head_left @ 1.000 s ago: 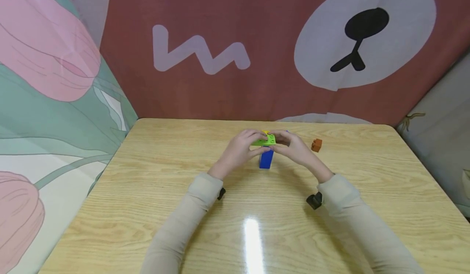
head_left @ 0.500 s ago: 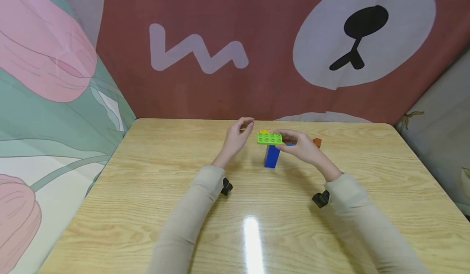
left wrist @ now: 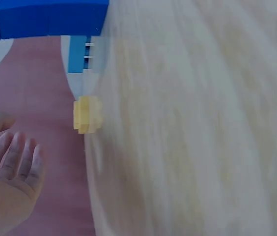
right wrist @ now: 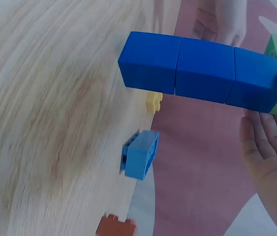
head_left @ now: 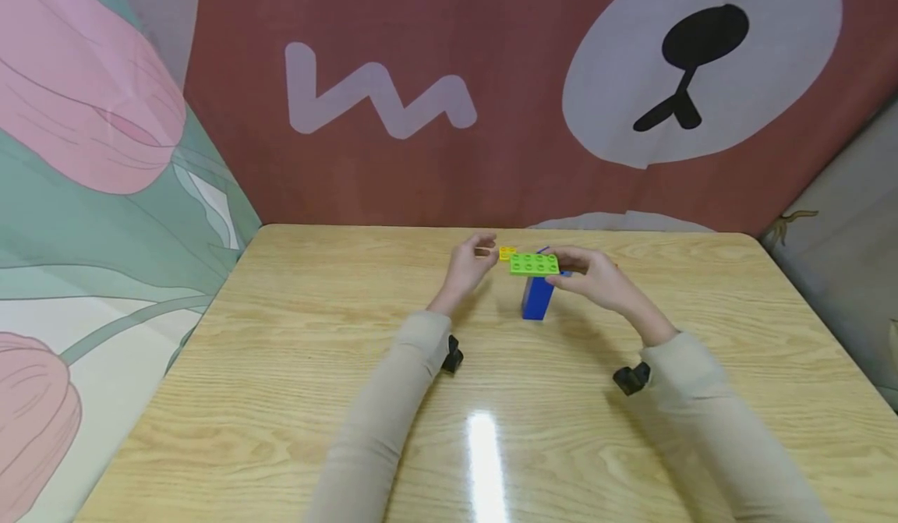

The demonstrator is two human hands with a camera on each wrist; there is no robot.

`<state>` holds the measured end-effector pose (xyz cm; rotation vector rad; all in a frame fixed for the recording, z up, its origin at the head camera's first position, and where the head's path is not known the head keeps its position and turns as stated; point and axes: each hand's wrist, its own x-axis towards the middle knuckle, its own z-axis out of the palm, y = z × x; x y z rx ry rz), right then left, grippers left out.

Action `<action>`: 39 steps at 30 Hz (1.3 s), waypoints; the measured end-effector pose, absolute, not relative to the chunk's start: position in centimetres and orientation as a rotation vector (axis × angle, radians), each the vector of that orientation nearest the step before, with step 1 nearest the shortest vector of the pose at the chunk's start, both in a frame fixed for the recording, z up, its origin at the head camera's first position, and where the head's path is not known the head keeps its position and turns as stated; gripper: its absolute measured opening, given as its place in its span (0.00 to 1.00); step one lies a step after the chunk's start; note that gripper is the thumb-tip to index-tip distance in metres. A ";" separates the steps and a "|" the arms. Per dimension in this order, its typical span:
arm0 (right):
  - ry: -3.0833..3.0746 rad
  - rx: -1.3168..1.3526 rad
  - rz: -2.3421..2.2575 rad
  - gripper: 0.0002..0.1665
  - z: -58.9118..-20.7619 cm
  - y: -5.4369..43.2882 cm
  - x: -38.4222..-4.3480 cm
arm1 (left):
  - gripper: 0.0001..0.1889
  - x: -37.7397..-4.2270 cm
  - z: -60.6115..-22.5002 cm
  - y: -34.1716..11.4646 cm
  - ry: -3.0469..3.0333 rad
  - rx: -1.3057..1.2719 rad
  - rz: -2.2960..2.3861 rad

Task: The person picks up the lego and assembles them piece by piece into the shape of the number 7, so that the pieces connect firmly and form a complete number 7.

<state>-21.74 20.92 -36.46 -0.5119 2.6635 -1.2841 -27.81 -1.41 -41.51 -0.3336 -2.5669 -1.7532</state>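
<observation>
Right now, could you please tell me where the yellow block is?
In the head view, the yellow block appears far back on the table, between the left hand and the green brick.

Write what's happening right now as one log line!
right hand: holds green brick; green brick: atop blue tower; left hand: holds nothing; yellow brick: on table

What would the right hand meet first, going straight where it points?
The flat, lime-green plastic brick that the right hand holds; beyond it, perhaps the left hand, though depth is unclear.
</observation>
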 end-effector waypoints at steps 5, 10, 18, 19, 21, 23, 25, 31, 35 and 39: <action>2.641 -0.493 -1.289 0.31 -36.3 22.0 -21.6 | 0.20 -28.2 -42.2 -1.0 -2.585 -0.287 -1.757; 2.658 -0.446 -1.275 0.31 -35.9 23.1 -21.2 | 0.20 -28.6 -42.5 -0.5 -2.614 -0.266 -1.746; 2.653 -0.429 -1.300 0.30 -35.7 24.4 -20.9 | 0.20 -28.9 -42.5 0.0 -2.663 -0.248 -1.686; 2.650 -0.429 -1.307 0.30 -35.8 24.5 -21.0 | 0.20 -28.9 -42.5 0.1 -2.668 -0.246 -1.682; 2.642 -0.425 -1.321 0.30 -35.8 24.6 -21.0 | 0.21 -29.0 -42.5 0.2 -2.679 -0.242 -1.668; 2.630 -0.428 -1.338 0.30 -36.0 24.8 -21.0 | 0.21 -29.1 -42.6 0.3 -2.693 -0.232 -1.658; 2.626 -0.431 -1.348 0.30 -36.0 24.9 -21.0 | 0.21 -29.2 -42.6 0.4 -2.704 -0.221 -1.655; 2.632 -0.429 -1.361 0.30 -36.2 25.2 -20.8 | 0.22 -29.3 -42.6 0.6 -2.780 -0.218 -1.611; 2.614 -0.432 -1.385 0.29 -36.4 25.3 -20.8 | 0.24 -29.4 -42.7 0.5 -2.823 -0.211 -1.602; 2.606 -0.434 -1.385 0.29 -36.3 25.3 -20.8 | 0.24 -29.7 -42.8 0.5 -2.840 -0.215 -1.606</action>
